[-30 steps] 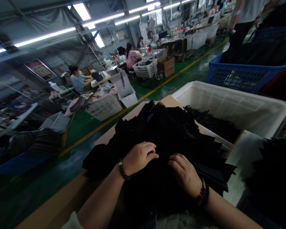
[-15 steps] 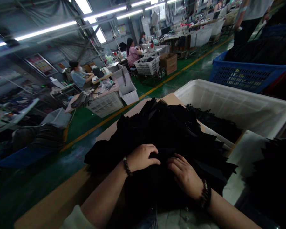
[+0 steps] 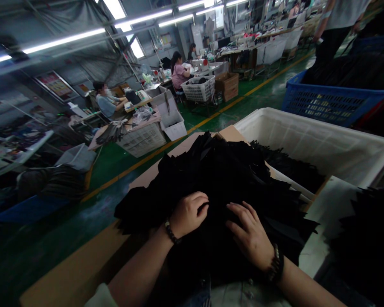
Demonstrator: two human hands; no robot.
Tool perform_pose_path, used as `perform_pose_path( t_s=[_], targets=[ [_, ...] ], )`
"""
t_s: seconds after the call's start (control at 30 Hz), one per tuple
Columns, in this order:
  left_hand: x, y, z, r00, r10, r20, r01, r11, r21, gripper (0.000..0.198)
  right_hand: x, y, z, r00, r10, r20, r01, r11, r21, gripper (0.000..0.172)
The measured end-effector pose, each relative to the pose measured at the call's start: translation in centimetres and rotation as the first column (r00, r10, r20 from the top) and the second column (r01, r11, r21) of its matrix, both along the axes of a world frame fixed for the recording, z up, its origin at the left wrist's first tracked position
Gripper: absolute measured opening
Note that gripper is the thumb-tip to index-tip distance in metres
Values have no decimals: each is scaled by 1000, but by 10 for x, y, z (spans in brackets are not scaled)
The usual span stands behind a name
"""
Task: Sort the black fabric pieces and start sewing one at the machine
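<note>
A broad heap of black fabric pieces (image 3: 217, 170) with jagged edges lies in front of me, and more black cloth hangs down toward my lap. My left hand (image 3: 190, 213), a beaded bracelet at its wrist, is curled with thumb and fingertips brought together at the cloth; it appears to pinch a black piece, whose edges melt into the dark heap. To its right, my right hand (image 3: 249, 232) rests on the black cloth with its fingers apart and slightly bent. Folds between the two hands are too dark to make out.
A white plastic tub (image 3: 307, 132) with black pieces stands at the right, beyond it a blue crate (image 3: 326, 100) of dark cloth. Cardboard (image 3: 77, 260) lies under the heap. Another dark stack (image 3: 368, 238) is at far right. Several people sit at sewing tables; one stands at upper right.
My left hand has drawn its thumb and fingers closer together and shifted slightly left. My right hand's fingers have lifted and spread. The heap looks much the same.
</note>
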State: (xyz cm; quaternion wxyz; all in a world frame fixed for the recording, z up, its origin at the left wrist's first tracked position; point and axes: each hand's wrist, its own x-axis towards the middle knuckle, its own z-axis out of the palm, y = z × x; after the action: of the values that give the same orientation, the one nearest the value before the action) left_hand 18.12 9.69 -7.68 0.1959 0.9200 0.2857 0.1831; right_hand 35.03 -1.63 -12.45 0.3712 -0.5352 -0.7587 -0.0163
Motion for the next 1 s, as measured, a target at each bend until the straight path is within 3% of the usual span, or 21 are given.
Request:
perform_pose_path(
  t_s=[0.13, 0.2, 0.27, 0.33, 0.43, 0.57, 0.67, 0.73, 0.83, 0.93, 1.0],
  targets=[
    [4, -7, 27, 996, -62, 59, 64, 997, -38, 15, 4, 7, 7, 999, -48, -17, 49, 999, 6, 25],
    [7, -9, 34, 984, -170, 55, 177, 970, -166, 15, 7, 10, 9, 999, -13, -50, 13, 1000, -11, 26],
    [10, -4, 34, 981, -183, 70, 196, 938, -285, 20, 9, 11, 10, 997, 24, -76, -24, 1000, -7, 25],
    [13, 8, 24, 995, -36, 93, 60, 961, -271, 24, 8, 10, 11, 996, 33, -80, -32, 999, 21, 25],
    [19, 31, -6, 989, 137, 59, -132, 988, -77, 21, 6, 6, 11, 998, 28, -62, -25, 998, 59, 28],
    [25, 49, -38, 986, 140, -86, -135, 989, 58, 39, 3, 3, 8, 995, 61, -78, -58, 997, 47, 34],
    [29, 52, -42, 982, 153, -109, -142, 984, 105, 37, 1, 1, 7, 996, 35, -84, -34, 999, 20, 54],
    [32, 53, -38, 979, 166, -121, -151, 980, 126, 32, 0, 0, 9, 996, 16, -86, -18, 1000, -25, 64],
    [35, 52, -25, 977, 169, -130, -151, 978, 141, 20, -2, 0, 14, 994, 30, -109, -40, 994, -99, 55],
    [32, 42, -2, 989, 101, -111, -92, 992, 82, 13, -2, 0, 16, 993, -18, -114, 6, 994, -105, 43],
    [26, 29, 17, 996, 38, -80, -40, 999, -28, 8, -2, 2, 15, 991, -86, -103, 78, 993, -84, 42]
  ],
)
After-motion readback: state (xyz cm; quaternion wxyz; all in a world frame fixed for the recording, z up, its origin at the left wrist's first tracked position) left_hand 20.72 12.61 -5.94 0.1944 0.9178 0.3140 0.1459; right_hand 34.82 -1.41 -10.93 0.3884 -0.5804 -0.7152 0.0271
